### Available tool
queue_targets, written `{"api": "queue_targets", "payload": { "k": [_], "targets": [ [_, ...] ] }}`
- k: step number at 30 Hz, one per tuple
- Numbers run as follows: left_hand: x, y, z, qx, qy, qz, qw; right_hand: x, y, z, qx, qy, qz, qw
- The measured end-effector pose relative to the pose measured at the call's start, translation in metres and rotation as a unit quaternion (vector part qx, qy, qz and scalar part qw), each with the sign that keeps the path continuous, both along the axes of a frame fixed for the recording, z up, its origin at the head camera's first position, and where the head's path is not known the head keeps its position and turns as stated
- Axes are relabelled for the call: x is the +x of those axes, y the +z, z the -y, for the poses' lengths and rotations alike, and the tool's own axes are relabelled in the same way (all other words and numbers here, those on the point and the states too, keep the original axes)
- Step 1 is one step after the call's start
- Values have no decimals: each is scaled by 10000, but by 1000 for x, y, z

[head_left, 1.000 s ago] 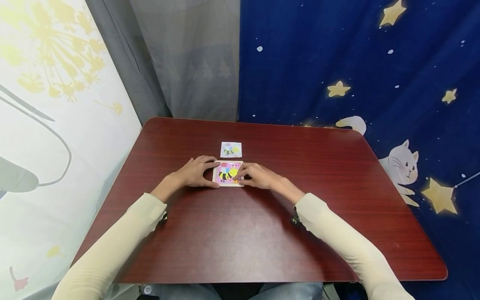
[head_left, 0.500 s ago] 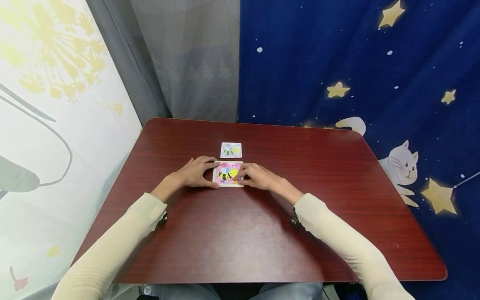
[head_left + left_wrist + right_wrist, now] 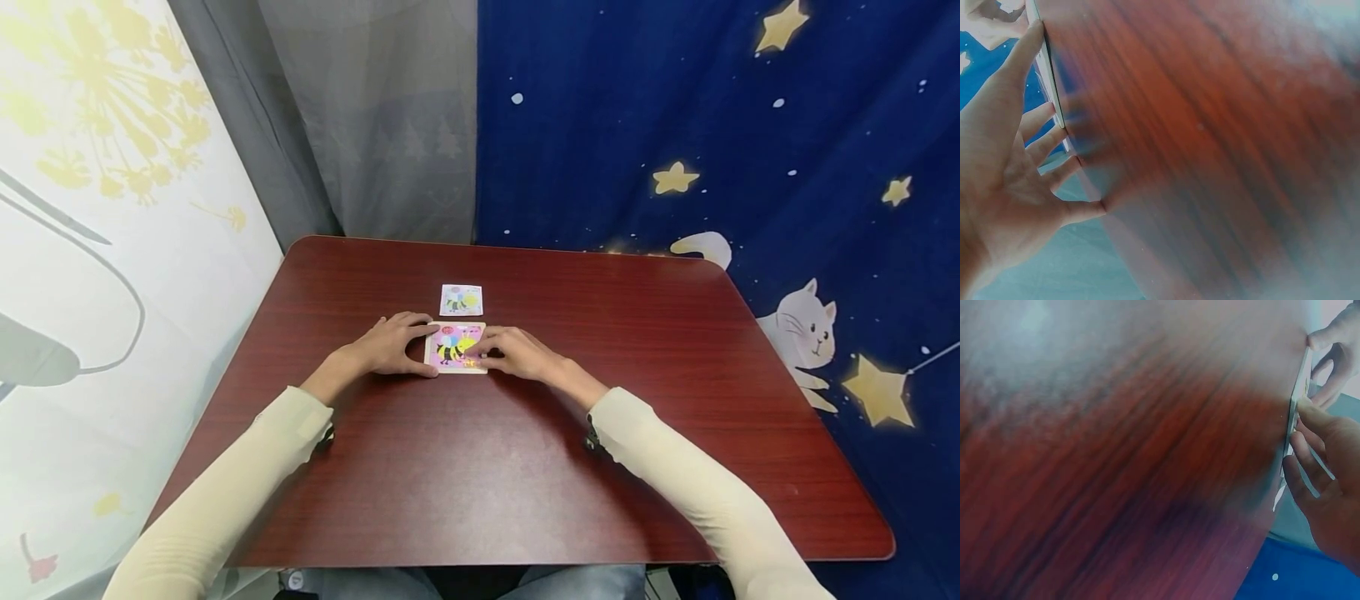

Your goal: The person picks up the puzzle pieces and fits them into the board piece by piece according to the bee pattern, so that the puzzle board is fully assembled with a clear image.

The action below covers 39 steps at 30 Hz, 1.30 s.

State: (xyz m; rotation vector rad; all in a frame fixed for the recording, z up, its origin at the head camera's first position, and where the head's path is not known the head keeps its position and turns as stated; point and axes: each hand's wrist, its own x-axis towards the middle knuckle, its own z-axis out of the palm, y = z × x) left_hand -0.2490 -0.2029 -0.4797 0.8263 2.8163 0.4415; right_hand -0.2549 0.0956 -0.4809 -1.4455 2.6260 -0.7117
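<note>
A small pale-rimmed board with a pink bee picture (image 3: 451,350), like a puzzle tray, lies flat on the table. My left hand (image 3: 389,342) spans its left side, thumb at the near corner and a finger at the far corner. In the left wrist view the left hand (image 3: 1019,156) has its fingers spread and fairly straight, some tips reaching the tabletop. My right hand (image 3: 517,351) has bent fingers, their tips on the picture's right part, which they cover. Whether they pinch a piece is hidden. The right wrist view shows the right hand (image 3: 1329,462) at the board's edge.
A paper card (image 3: 461,300) with a paler bee picture lies just beyond the board. The reddish-brown table (image 3: 480,467) has rounded corners. Grey and blue curtains (image 3: 600,125) hang behind it, and a white patterned cloth (image 3: 150,275) is on the left.
The right fingertips shift very slightly on the picture, and a little more of its lower right part shows. The left hand, board and card stay where they were.
</note>
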Motion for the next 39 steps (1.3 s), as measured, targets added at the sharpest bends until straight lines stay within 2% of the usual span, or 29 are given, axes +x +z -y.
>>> {"api": "queue_targets", "payload": {
  "k": [10,22,39],
  "targets": [
    [0,1,-1,47,-7,-29,10000,4,-8,-1,-13,32,-449,9990],
    [0,-1,0,76,-31,-92,9999,3,-8,0,299,88,-508,9982],
    [1,-1,1,72,-38,-97,9999,7,-8,2,317,-39,-560,9979]
  ]
}}
